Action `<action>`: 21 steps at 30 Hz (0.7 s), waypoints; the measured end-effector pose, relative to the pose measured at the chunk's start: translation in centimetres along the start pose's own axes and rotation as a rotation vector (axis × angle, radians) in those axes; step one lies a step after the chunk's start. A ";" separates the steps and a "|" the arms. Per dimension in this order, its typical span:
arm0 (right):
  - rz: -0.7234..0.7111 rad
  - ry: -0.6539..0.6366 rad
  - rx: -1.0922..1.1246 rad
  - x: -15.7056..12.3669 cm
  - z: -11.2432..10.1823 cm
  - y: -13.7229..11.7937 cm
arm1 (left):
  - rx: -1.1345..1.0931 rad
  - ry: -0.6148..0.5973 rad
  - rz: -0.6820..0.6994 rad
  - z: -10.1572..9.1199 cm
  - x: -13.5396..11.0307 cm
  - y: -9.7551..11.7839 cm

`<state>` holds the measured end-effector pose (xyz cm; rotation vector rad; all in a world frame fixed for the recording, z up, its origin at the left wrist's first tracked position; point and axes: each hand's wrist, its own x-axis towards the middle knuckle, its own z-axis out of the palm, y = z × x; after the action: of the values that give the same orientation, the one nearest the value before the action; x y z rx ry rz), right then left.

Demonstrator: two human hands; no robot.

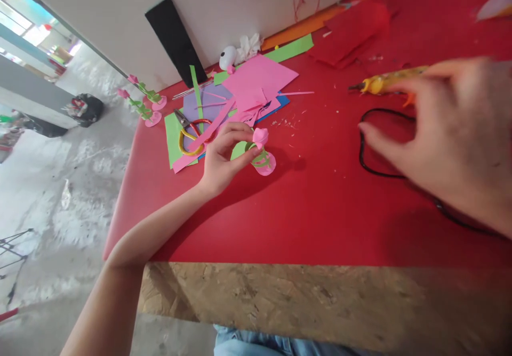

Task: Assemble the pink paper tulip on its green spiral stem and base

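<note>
Three pink paper flowers are showing: one in front, two more standing at the far table corner. One pair of scissors is lying there, one yellow glue gun, one black cord. Two hands are working: left hand, right hand.

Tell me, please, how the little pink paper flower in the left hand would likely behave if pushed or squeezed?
The paper flower looks thin and light, so it probably crushes easily. Its bloom sits high above a small round base, so it may tip. The left hand pinches it lightly.
</note>
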<state>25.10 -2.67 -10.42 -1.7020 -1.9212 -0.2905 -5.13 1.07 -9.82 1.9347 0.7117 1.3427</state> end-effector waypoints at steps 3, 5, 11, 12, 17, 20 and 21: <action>-0.252 0.114 0.082 -0.8 0.4 -2.7 | 0.006 -0.002 0.018 0.0 0.0 0.0; -0.331 0.128 0.233 -1.2 0.7 -3.7 | 0.003 0.001 0.001 0.1 -0.1 0.1; -0.245 -0.029 0.678 -0.7 0.4 -6.6 | -0.006 0.012 -0.069 0.3 -0.1 0.7; -0.211 -0.048 0.732 -0.5 0.3 -7.3 | -0.004 0.012 -0.077 0.3 -0.1 0.7; -0.132 -0.070 0.880 1.0 0.6 -9.8 | -0.024 0.000 -0.097 0.3 0.0 0.9; -0.116 -0.067 0.916 1.6 1.1 -10.4 | -0.048 0.001 -0.085 0.3 0.0 0.9; -0.111 -0.071 0.930 1.7 1.2 -10.6 | -0.057 0.001 -0.075 0.3 0.0 0.9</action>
<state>14.50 -2.44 -8.47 -0.9839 -1.7639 0.5586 -4.84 0.41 -9.21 1.8441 0.7317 1.3048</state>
